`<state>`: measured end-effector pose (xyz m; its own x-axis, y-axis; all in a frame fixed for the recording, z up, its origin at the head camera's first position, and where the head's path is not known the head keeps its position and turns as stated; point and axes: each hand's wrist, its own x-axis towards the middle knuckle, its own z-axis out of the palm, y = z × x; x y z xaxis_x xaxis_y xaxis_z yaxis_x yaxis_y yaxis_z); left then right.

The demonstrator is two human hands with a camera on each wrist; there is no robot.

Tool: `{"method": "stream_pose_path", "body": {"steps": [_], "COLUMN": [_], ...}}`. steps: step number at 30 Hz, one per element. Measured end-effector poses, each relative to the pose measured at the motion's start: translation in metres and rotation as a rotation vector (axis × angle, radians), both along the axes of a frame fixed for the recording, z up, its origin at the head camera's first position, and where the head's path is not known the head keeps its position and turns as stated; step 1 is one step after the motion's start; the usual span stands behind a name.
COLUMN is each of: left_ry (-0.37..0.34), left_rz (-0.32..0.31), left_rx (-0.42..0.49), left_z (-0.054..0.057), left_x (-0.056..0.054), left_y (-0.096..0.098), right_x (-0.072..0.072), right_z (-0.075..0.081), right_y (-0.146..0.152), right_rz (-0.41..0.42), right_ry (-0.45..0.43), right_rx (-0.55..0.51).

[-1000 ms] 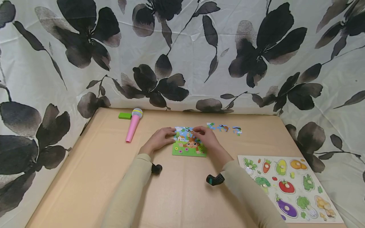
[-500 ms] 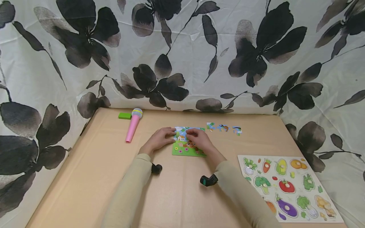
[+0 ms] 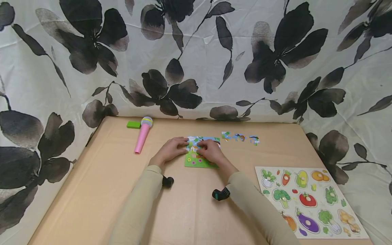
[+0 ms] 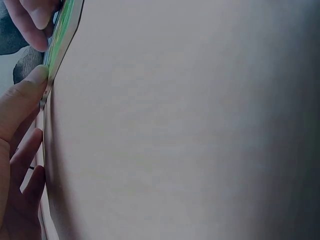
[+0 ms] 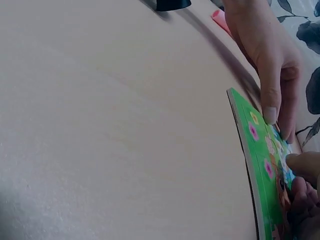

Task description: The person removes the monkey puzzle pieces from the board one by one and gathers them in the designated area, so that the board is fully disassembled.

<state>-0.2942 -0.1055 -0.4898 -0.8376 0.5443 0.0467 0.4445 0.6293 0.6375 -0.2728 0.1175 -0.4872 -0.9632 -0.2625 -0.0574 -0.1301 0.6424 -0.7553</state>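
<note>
Green block [image 3: 133, 125]: on the table [image 3: 190, 204], toward the far left edge; fine to leave there.
Microphone [image 3: 142, 137]: pink, just beside the block; out of the way.
Left hand [image 3: 170, 150]: relaxed fingers, with thumb and fingertip touching the puzzle board [image 3: 194, 163] at the left edge; good as a light brace against sliding.
Puzzle board: on the table in front of the person, with flowers and a house in view, partly covered.
Right hand [image 3: 212, 151]: curled fingers and thumb over the board; cannot tell about any piece pinched between. Probably best to line up the picture, then press straight down without disturbing neighbours.
Loose pieces [image 3: 240, 137]: three in a row, beyond the board and to the right; avoid brushing with the knuckles.
Vegetable board [image 3: 335, 209]: near the right sleeve [image 3: 258, 204]; lift the forearm to avoid dragging.
</note>
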Motion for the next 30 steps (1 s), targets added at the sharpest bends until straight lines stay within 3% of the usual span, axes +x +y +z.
{"method": "stream_pose_path", "body": {"steps": [5,14,21,30], "left_ry": [0.005,0.006,0.006,0.013], "left_rz": [0.004,-0.006,-0.005,-0.009], "left_rx": [0.005,0.008,0.001,0.013], "left_z": [-0.0008,0.0017,0.0011,-0.0003], "left_x": [0.0000,0.0000,0.0003,0.0008], "left_y": [-0.0003,-0.0005,0.0000,-0.0007], "right_x": [-0.0017,-0.0040,-0.0050,-0.0043], "right_z": [0.0020,0.0071,0.0081,0.0069], "right_y": [-0.0054,-0.0067,-0.0073,-0.0092], "right_rz": [0.042,0.066,0.058,0.030], "right_ry": [0.070,0.025,-0.024,-0.055], "right_rx": [0.089,0.149,0.142,0.050]}}
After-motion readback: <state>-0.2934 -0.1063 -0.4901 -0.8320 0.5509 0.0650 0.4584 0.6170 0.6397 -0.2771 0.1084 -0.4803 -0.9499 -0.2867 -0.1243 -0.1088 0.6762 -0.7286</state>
